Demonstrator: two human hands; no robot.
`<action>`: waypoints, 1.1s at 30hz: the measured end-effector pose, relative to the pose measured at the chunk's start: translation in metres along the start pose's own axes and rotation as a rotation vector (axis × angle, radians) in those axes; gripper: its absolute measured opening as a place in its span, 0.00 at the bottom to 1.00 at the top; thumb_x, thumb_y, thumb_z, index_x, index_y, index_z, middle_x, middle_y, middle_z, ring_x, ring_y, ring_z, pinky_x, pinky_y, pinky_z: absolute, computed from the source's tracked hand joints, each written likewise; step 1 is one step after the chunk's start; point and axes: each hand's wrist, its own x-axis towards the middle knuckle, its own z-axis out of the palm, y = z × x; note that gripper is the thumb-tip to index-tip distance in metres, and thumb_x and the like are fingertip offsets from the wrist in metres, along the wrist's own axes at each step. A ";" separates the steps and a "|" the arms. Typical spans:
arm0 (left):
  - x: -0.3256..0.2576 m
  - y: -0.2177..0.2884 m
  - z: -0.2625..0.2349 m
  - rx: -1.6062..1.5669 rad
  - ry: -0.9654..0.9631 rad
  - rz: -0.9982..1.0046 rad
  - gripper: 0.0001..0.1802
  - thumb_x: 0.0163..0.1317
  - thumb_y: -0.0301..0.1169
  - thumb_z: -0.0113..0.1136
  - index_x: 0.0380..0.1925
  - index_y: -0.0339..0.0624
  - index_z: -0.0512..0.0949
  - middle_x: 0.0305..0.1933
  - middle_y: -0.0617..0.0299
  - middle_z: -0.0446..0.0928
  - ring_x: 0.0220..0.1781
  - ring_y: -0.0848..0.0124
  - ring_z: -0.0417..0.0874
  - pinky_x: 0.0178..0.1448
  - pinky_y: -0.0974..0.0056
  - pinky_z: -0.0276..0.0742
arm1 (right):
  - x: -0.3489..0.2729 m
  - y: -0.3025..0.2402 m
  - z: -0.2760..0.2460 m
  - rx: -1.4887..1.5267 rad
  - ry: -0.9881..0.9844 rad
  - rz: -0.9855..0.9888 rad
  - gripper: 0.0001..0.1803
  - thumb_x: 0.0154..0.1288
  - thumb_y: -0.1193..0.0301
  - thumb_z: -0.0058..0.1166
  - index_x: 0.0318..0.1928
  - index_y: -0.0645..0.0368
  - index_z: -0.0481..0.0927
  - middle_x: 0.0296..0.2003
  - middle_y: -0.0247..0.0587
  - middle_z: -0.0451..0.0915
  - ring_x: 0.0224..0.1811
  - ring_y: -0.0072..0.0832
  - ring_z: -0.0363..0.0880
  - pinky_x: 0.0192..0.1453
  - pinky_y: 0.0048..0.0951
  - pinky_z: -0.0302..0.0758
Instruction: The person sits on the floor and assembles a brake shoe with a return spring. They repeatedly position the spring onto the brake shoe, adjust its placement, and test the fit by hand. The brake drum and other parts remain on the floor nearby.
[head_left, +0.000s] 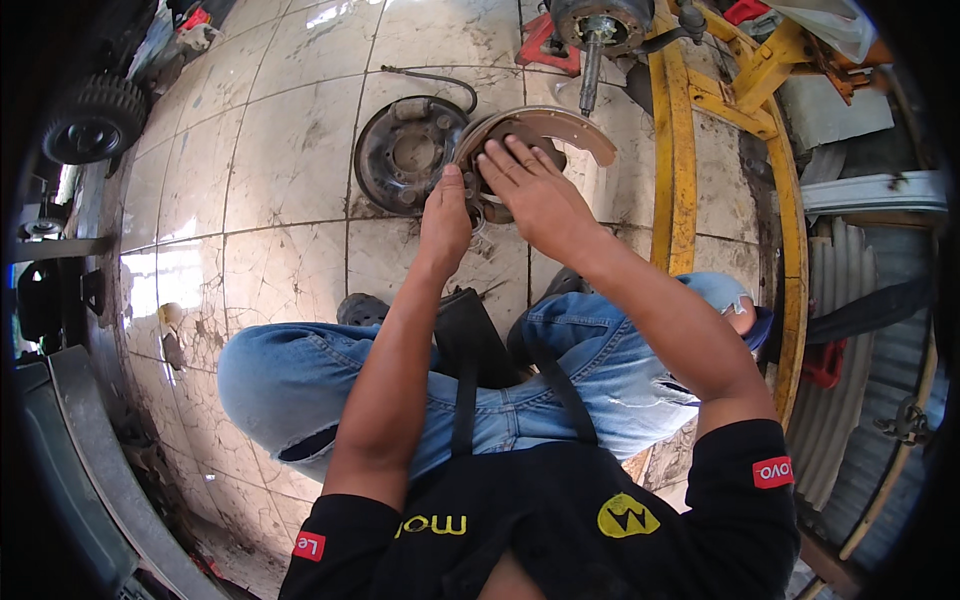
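A curved brown brake shoe (590,136) is held above the floor in front of me. My left hand (447,218) grips its left end, with the thumb on top. My right hand (540,198) lies with fingers stretched and slightly apart over the inner side of the curve. Beneath those fingers is a dark brown patch; whether it belongs to the shoe or is a separate piece, I cannot tell. Just left of the shoe, a round black brake backing plate (374,150) with a central hole lies on the tiles, partly behind my left hand.
A black hose (440,77) runs from behind the backing plate. Yellow steel framework (676,150) stands on the right, near a hub with a threaded shaft (592,70) and a red stand (545,45). A small wheel (92,120) sits far left. Cracked tiles (285,190) cover the floor.
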 end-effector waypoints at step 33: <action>-0.009 0.017 0.007 -0.043 0.002 -0.067 0.32 0.75 0.58 0.31 0.48 0.44 0.77 0.26 0.66 0.78 0.25 0.79 0.73 0.27 0.71 0.67 | 0.006 0.001 -0.005 0.117 -0.002 -0.035 0.28 0.65 0.72 0.45 0.67 0.61 0.67 0.70 0.48 0.62 0.73 0.46 0.59 0.75 0.48 0.57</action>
